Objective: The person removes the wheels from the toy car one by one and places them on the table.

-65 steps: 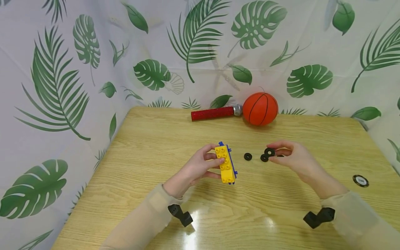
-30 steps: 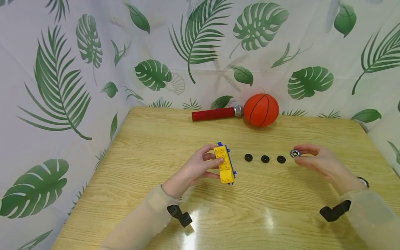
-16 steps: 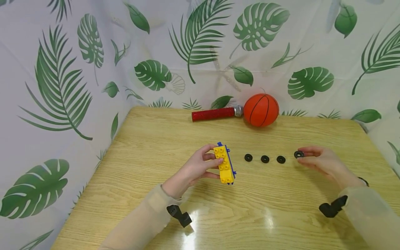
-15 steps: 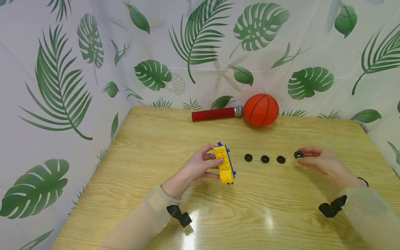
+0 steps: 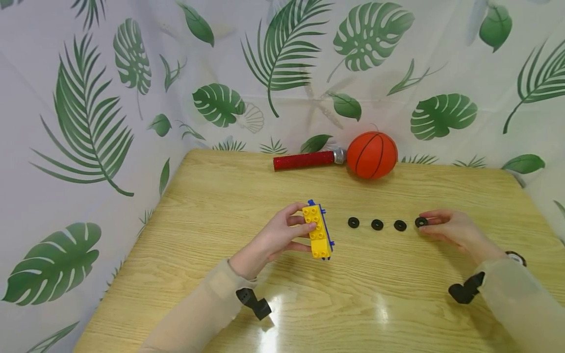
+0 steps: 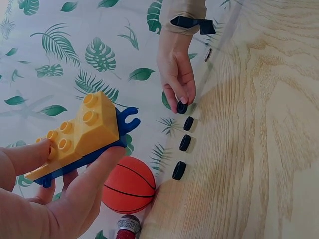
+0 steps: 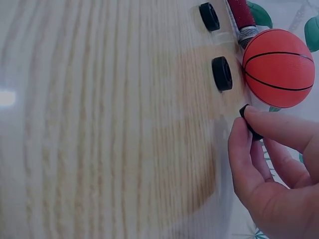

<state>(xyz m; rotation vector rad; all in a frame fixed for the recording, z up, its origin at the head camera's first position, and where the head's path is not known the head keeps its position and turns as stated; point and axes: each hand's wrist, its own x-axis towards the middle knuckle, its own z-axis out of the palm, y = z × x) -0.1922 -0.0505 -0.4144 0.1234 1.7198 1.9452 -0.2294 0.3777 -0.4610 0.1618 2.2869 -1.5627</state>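
My left hand (image 5: 282, 233) holds up a toy car body (image 5: 320, 243), a yellow studded block on a blue base. The left wrist view shows its blue hook end (image 6: 128, 121) sticking out past the fingers. With thumb and fingertips, my right hand (image 5: 456, 235) pinches a small black toy wheel (image 7: 254, 134), close over the table at the right end of a row. Left of it lie three more black wheels: a near one (image 5: 397, 227), a middle one (image 5: 373, 226) and a far-left one (image 5: 350, 224).
A red microphone (image 5: 304, 161) with a silver head lies at the back of the wooden table (image 5: 212, 206), beside an orange toy basketball (image 5: 372, 156). A black-and-white disc (image 5: 515, 257) shows partly behind the right wrist. A leaf-print cloth (image 5: 309, 68) hangs behind.
My right hand has carried its wheel rightward past the row, tilted it so its patterned face no longer shows, and lowered it to the row's end. My left hand has barely moved.
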